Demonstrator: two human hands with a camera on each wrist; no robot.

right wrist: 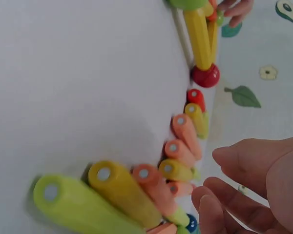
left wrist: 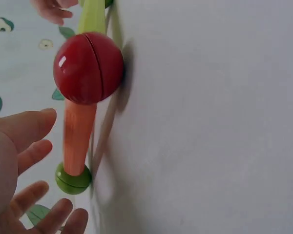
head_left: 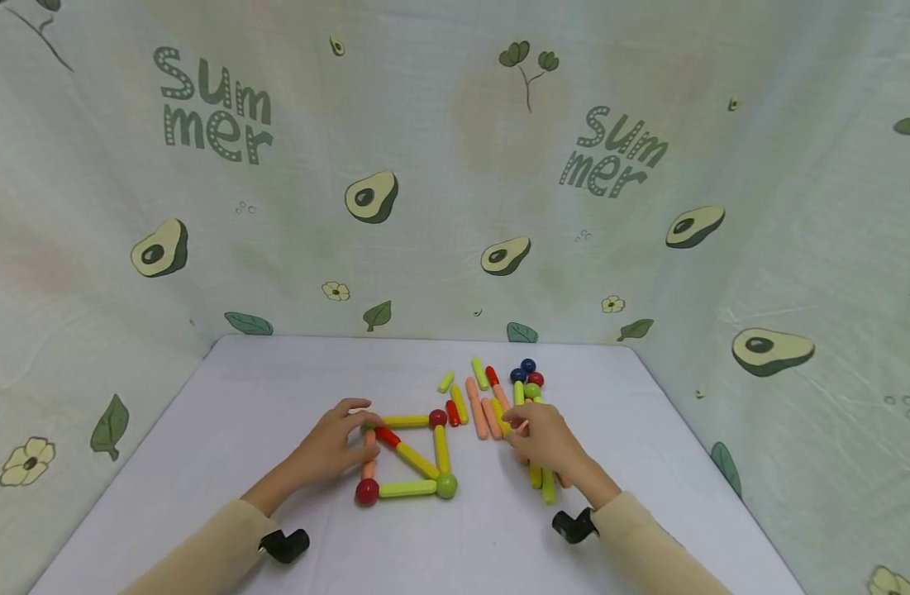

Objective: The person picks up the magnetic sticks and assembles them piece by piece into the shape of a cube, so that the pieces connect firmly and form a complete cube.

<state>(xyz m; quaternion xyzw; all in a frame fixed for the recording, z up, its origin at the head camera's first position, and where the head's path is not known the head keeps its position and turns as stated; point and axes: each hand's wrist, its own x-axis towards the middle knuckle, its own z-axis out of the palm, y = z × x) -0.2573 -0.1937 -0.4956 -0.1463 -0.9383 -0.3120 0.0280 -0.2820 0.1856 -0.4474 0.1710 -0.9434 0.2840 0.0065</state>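
Observation:
A four-sided figure of magnetic sticks and balls lies on the table. Its lower corners are a red ball (head_left: 367, 492) and a green ball (head_left: 446, 485); another red ball (head_left: 438, 418) forms the upper right corner. A red stick (head_left: 387, 436) and a yellow stick (head_left: 416, 460) cross it diagonally. Beside the orange stick (left wrist: 78, 139) on its left side is my left hand (head_left: 335, 442), fingers spread, partly covering the upper left green ball (left wrist: 73, 179). My right hand (head_left: 547, 438) hovers over loose sticks (right wrist: 112, 187), thumb and fingers apart with nothing visible between them.
More loose sticks (head_left: 475, 409) in orange, yellow, red and lime lie between the figure and my right hand. Behind that hand sit two dark blue balls (head_left: 518, 376), a red ball (head_left: 535, 379) and a green ball (head_left: 532, 391). A patterned cloth (head_left: 440, 306) encloses the white table (head_left: 313, 372).

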